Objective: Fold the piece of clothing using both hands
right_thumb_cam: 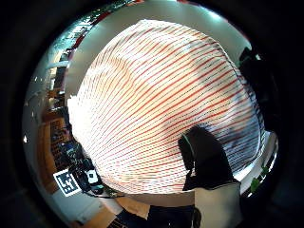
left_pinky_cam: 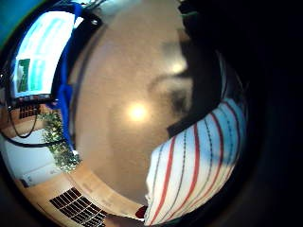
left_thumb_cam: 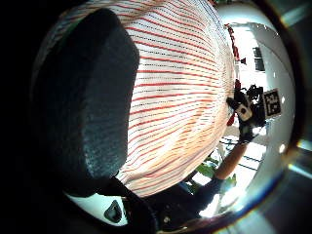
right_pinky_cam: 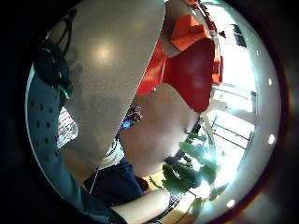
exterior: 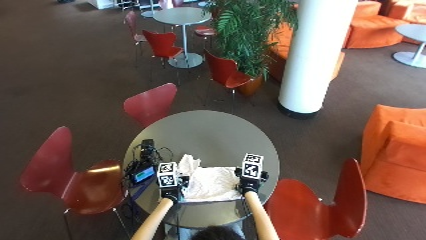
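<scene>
Striped shirt [exterior: 210, 183] lies bunched between my left hand [exterior: 169, 187] at nine o'clock and right hand [exterior: 249, 183] at three, both apparently gripping its edges, folding hardly begun.

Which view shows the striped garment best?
Right thumb side palm view: the striped garment spreads wide on the table, edges visible. Left thumb view is half blocked by a gloved finger; left little-finger view catches a corner; outside view shows it small between both hands.

We can read no words, numbers or brand names here; the screen [left_pinky_cam: 35, 56] by the table shows only blurred shapes
</scene>
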`<state>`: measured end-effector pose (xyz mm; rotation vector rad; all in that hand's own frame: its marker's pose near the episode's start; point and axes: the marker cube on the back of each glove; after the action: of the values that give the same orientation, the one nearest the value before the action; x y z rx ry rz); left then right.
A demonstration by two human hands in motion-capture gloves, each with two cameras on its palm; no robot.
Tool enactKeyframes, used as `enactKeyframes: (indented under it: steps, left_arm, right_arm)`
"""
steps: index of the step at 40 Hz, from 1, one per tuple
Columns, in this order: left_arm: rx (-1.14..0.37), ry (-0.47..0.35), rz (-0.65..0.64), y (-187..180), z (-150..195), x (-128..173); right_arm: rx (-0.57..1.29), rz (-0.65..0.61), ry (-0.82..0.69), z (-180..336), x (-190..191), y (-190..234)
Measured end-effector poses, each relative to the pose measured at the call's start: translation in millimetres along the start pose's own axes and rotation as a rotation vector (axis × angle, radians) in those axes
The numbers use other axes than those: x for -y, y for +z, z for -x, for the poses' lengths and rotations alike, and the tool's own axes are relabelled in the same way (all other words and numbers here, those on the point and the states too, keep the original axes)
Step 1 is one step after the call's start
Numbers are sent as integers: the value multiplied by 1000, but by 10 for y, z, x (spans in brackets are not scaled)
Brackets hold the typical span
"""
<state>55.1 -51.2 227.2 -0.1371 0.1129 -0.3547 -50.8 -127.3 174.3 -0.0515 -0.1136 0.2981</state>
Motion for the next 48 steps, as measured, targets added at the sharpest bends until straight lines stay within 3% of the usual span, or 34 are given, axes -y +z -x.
enactKeyframes:
  steps: [14,20,25,29,35,44,48]
  left_arm:
    - [8,-15,36,18,16,-31]
    - [-99,43,100,-59,-96,-46]
    - [-164,29,165,-190,-181,-117]
    - [-143,41,110,-290,-245,-80]
    - [-120,104,69,-414,-340,-70]
    - [-106,127,-18,-708,-315,-84]
    - [-126,134,-88,-689,-161,188]
  right_arm:
    - [121,-9,-23,133,6,26]
    - [202,22,59,-102,94,-37]
    - [244,5,95,-349,134,-178]
    - [236,-58,148,-587,252,-336]
    - [223,-47,176,-755,578,-428]
    - [164,-136,86,-301,283,-1190]
    - [111,-163,1,226,96,-1378]
